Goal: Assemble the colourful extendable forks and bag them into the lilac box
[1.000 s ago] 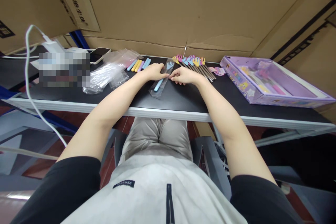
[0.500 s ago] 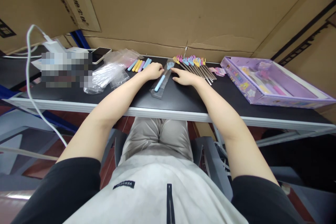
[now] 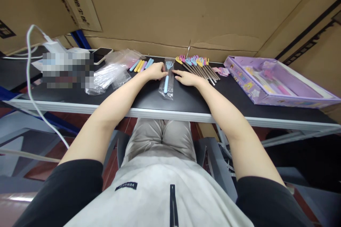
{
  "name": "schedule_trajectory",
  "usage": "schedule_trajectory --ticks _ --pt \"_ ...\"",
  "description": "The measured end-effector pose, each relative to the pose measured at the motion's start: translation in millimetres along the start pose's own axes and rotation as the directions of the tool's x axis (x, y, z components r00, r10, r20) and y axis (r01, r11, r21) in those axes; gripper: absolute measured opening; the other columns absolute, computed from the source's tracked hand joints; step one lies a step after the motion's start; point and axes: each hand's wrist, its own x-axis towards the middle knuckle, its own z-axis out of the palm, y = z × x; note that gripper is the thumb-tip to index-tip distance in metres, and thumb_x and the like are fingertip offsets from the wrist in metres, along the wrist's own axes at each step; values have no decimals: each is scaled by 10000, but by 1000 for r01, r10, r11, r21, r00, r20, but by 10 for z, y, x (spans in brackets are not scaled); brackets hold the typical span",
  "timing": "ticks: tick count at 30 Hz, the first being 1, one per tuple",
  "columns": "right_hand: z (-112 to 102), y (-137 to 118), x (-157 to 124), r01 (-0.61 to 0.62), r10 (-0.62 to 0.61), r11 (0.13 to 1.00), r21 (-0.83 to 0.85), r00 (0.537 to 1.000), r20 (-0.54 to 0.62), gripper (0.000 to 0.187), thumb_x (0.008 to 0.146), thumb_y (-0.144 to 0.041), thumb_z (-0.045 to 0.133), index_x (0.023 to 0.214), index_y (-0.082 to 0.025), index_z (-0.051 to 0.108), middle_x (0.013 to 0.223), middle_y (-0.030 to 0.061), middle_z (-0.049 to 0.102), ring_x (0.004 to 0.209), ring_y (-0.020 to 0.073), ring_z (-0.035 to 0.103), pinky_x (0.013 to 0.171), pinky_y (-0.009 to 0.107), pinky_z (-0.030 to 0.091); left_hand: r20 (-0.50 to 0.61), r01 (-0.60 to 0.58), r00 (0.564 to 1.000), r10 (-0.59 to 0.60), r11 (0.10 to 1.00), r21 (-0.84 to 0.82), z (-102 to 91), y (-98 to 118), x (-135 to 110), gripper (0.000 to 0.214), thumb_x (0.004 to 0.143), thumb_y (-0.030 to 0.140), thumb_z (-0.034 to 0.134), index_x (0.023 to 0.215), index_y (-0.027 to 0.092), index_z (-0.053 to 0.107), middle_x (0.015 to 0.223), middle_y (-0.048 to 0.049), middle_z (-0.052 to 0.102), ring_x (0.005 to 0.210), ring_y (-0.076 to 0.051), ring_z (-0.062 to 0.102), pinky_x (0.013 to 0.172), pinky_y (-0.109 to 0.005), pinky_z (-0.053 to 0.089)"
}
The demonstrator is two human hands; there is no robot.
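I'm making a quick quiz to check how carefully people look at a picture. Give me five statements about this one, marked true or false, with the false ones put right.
1. A light-blue fork-shaped piece lies in a clear sleeve. True.
2. The loose handles near the left hand are all yellow. False: there are blue and purple ones too.
3. The rods with claw-shaped heads lie to the right of the sleeve. True.
4. The right hand is inside the purple box. False: it is by the sleeve's right edge, with the box farther right.
5. A phone lies to the left of the loose handles. True.
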Motion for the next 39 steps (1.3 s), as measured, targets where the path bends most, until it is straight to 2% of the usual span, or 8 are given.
schedule_trajectory --ticks 8,11,14,17,21,29,35,39 --pt "5 22 20 27 -27 999 -29 1000 4 617 1066 -199 461 1677 -113 438 1721 115 399 1625 244 369 1361 385 242 -9 13 1000 -12 995 102 -55 92 -50 205 955 308 642 1105 170 659 1063 -116 761 1047 -292 746 926 -357 564" --pt "6 28 26 37 -37 999 -32 999 -2 619 1062 -214 476 1676 -139 448 1715 110 408 1617 255 385 1358 409 258 6 -15 1000 15 991 134 -46 69 -33 192 962 310 618 1092 176 659 1071 -115 766 1054 -283 739 921 -341 556" --pt "-6 2 10 27 -27 999 -41 1000 11 620 1065 -214 468 1674 -104 440 1718 131 394 1621 257 378 1359 398 252 -2 -36 999 37 989 145 -25 43 -18 189 959 326 607 1072 186 666 1035 -106 772 1026 -278 737 900 -337 557" --pt "-26 -27 -15 22 -22 999 -48 1000 17 622 1074 -225 464 1679 -88 424 1723 133 389 1624 246 372 1359 372 239 -2 -45 999 46 990 137 -17 50 -25 255 950 419 640 1071 197 667 1006 -101 773 999 -285 739 863 -336 560" --pt "-39 -17 -22 3 -1 997 -71 1000 25 645 1079 -248 472 1696 -82 386 1728 134 377 1626 253 367 1356 376 245 50 -35 998 28 988 147 -70 107 -74 425 910 536 695 1152 188 658 1064 -111 769 1035 -305 735 872 -341 552" --pt "-40 24 -6 33 -33 997 -73 999 12 655 1057 -262 500 1694 -136 409 1708 100 405 1600 254 417 1350 419 282 150 49 985 -88 968 244 -274 165 -188 524 949 494 670 1358 176 599 1313 -122 722 1218 -291 692 961 -300 511" --pt "-76 -86 -79 -11 12 998 -61 1000 14 642 1057 -238 498 1676 -86 424 1707 117 416 1603 238 410 1350 380 276 196 91 966 -168 932 350 -383 55 -179 587 962 508 678 1474 244 564 1360 -94 718 1276 -281 670 1020 -305 489" --pt "-84 -96 -83 -17 18 998 -60 1000 12 617 1057 -226 512 1659 -99 461 1694 115 441 1598 238 421 1351 380 277 199 100 960 -197 905 413 -429 -24 -167 596 969 495 688 1499 244 584 1368 -108 726 1295 -287 671 1038 -321 504"
